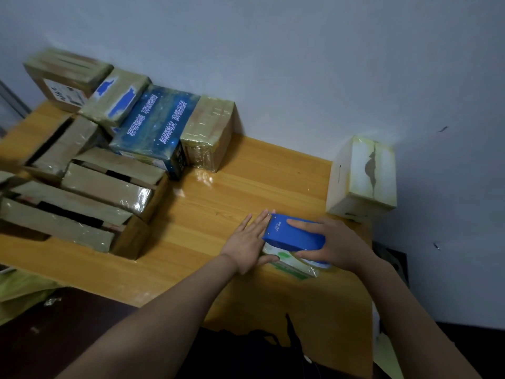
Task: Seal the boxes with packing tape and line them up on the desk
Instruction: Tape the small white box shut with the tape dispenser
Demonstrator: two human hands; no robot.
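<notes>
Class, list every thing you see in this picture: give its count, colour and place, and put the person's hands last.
desk: one, orange wood, against the grey wall.
taped boxes: three, brown, back row by the wall.
starry box: one, dark blue, within that row.
unsealed boxes: about three, brown, desk's front left.
white box: one, white, desk's right end.
tape dispenser: one, blue, atop the small package.
small package: one, white and green, under the dispenser.
left hand: one, flat, fingers straight, beside the package.
right hand: one, grips the tape dispenser.
</notes>
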